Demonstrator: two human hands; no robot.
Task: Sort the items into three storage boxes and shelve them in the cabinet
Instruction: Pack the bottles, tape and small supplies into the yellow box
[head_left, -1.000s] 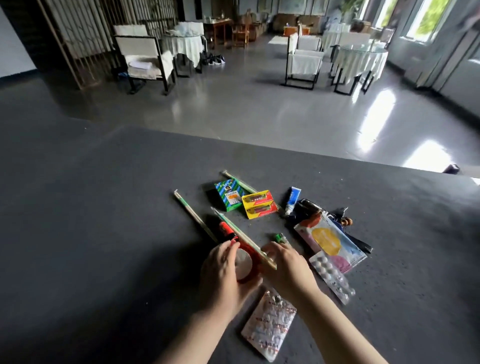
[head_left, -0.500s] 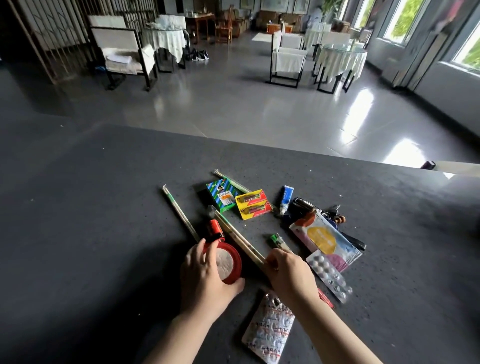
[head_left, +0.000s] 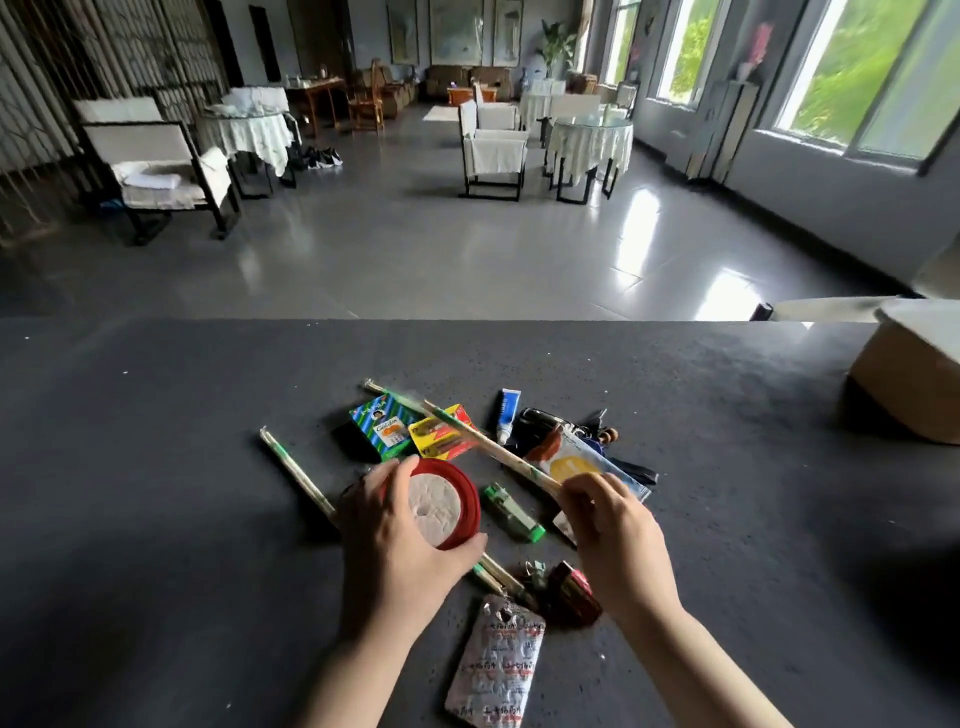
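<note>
Both hands lift items from a clutter on the dark table (head_left: 156, 467).

The left hand (head_left: 400, 545) curls its fingers and thumb round a red-rimmed round tin (head_left: 441, 501), held at centre. At 2 o'clock of it, the right hand (head_left: 613, 535) pinches the near end of a paper-wrapped chopstick pair (head_left: 488, 447), which slants toward 11 o'clock over the yellow pack (head_left: 441, 441) and green box (head_left: 382, 426). A foil blister sheet (head_left: 496, 665) lies at 6 o'clock, a cardboard box (head_left: 914, 384) at 3 o'clock by the table edge.

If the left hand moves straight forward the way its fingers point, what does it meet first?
The left hand, gripping the red round tin, would probably meet the green box first; depth is unclear.
</note>
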